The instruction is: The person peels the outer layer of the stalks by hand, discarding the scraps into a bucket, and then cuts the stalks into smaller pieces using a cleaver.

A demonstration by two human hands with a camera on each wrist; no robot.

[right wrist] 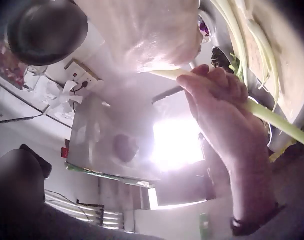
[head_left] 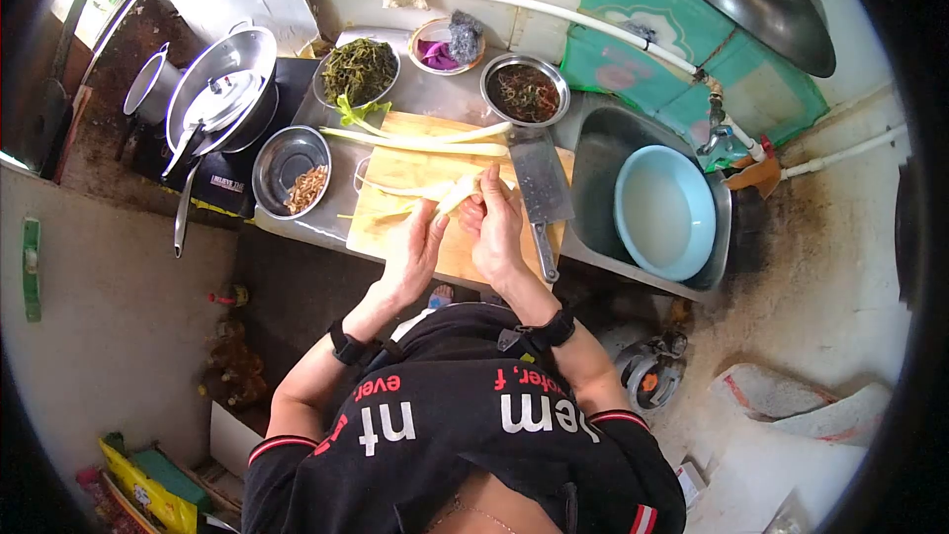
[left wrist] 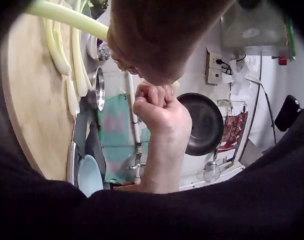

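Observation:
Both hands grip one pale green celery stalk (right wrist: 279,124) over the wooden cutting board (head_left: 381,224). My left hand (head_left: 419,249) has its fingers curled round the stalk, clearly visible in the right wrist view. Close beside it, my right hand (head_left: 497,227) pinches the stalk's other end with curled fingers; its palm side hides part of that end. More celery stalks (head_left: 435,144) lie across the back of the board, leafy tops to the left. A cleaver (head_left: 541,178) rests on the board's right side, its handle toward the body.
Left of the board stands a metal bowl (head_left: 265,170) with small brown pieces. Behind are a bowl of dark greens (head_left: 358,71), a small bowl with purple pieces (head_left: 435,52) and another metal bowl (head_left: 525,89). A blue basin (head_left: 707,213) sits in the sink (head_left: 593,143) at right.

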